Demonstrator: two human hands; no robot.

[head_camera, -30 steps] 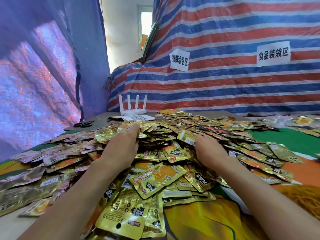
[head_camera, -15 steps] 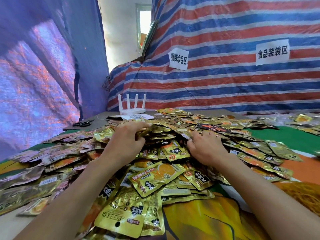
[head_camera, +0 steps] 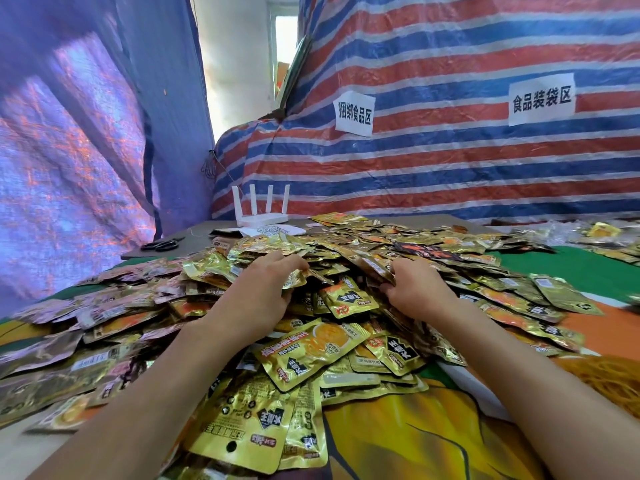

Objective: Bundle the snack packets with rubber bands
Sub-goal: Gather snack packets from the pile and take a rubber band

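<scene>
A big heap of gold foil snack packets [head_camera: 311, 348] covers the table from left to right. My left hand [head_camera: 263, 289] lies on the middle of the heap with its fingers curled round a few packets at the top. My right hand [head_camera: 412, 289] is a little to the right, its fingers curled under and pinching packets at the heap's crest. A pile of yellow rubber bands [head_camera: 609, 379] lies at the right edge, beside my right forearm.
A white router [head_camera: 263, 216] with several antennas stands at the back of the table, black scissors [head_camera: 162, 244] to its left. Striped tarpaulin with two paper signs hangs behind. Green and orange cloth [head_camera: 571, 268] shows on the right.
Both hands lay flat on the heap a second ago. Their fingers have since curled in and gathered packets, and the hands have drawn closer together.
</scene>
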